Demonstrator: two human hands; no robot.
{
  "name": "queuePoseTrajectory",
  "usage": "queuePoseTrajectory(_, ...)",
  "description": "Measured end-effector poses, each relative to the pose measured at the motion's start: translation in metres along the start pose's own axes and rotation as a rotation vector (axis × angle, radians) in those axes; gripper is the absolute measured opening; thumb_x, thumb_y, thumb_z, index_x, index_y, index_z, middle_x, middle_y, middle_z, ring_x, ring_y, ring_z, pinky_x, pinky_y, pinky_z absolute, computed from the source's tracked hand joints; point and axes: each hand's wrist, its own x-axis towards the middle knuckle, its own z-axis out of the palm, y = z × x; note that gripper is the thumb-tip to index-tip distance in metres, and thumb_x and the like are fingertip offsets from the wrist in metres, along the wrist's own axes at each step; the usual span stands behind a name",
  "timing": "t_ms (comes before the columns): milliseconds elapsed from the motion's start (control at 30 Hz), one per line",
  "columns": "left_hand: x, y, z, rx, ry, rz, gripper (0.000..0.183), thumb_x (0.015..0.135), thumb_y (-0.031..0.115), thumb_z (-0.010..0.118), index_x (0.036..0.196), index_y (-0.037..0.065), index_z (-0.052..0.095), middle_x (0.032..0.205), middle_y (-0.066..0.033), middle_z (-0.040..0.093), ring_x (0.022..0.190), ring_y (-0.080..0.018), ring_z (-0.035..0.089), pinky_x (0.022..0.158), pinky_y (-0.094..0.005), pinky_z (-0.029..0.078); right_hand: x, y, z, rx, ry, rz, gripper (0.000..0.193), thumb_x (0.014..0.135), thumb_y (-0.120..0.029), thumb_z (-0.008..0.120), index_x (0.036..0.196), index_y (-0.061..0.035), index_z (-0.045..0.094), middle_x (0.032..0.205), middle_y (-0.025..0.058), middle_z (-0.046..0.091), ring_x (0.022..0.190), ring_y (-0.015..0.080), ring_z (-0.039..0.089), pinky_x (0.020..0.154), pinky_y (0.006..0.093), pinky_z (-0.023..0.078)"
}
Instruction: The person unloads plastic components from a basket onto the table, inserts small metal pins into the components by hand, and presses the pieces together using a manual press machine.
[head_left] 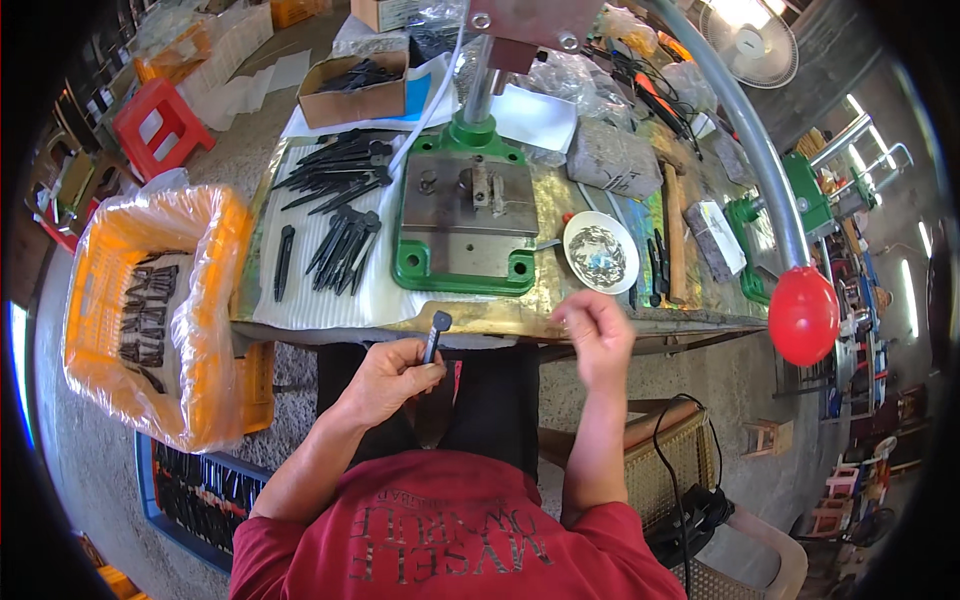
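Note:
In my left hand, a small black peg-like part with a rounded head stands upright, pinched between thumb and fingers, just off the table's front edge. My right hand is raised in front of a white bowl of small shiny metal pieces. Its thumb and fingertips are drawn together, slightly blurred; what they may hold is too small to make out. Between and beyond my hands stands a hand press with a green base and a steel plate. Similar black parts lie in piles left of it.
The press lever ends in a red ball at the right. An orange, plastic-lined crate holds bundled black parts at the left. A hammer, a wrapped block and a cardboard box sit on the table.

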Motion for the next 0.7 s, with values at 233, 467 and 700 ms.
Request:
queuePoseTrajectory(233,-0.004,-0.001,0.002,-0.028,-0.013,0.014,0.008,0.076,0.011,0.055,0.074,0.004,0.054,0.062,0.003,0.049,0.056,-0.003,0.044,0.05,-0.017,0.035,0.064,0.025,-0.064,-0.724,0.136,-0.148,0.008,0.073,-0.005,0.054,0.08,-0.002,0.056,0.072,0.0084,0.054,0.067,0.0179,0.053,0.061,0.0262,0.041)
queuePoseTrajectory(467,-0.006,0.0,0.002,-0.007,0.001,0.005,0.007,0.076,0.008,0.055,0.074,0.002,0.055,0.062,0.0023,0.05,0.056,-0.0037,0.044,0.052,-0.0175,0.036,0.078,0.037,-0.067,-1.093,-0.089,-0.128,0.007,0.07,-0.011,0.054,0.073,-0.0042,0.055,0.074,0.0118,0.055,0.07,0.0293,0.053,0.063,0.0357,0.041)
queuePoseTrajectory(700,-0.007,-0.005,0.001,-0.011,0.007,-0.007,0.007,0.076,0.008,0.055,0.073,0.002,0.055,0.063,0.002,0.051,0.057,-0.004,0.046,0.052,-0.0177,0.037,0.082,0.026,-0.056,-1.349,-0.241,-0.054,0.009,0.073,-0.011,0.048,0.076,-0.0034,0.052,0.08,0.013,0.054,0.078,0.0308,0.052,0.068,0.0416,0.038)
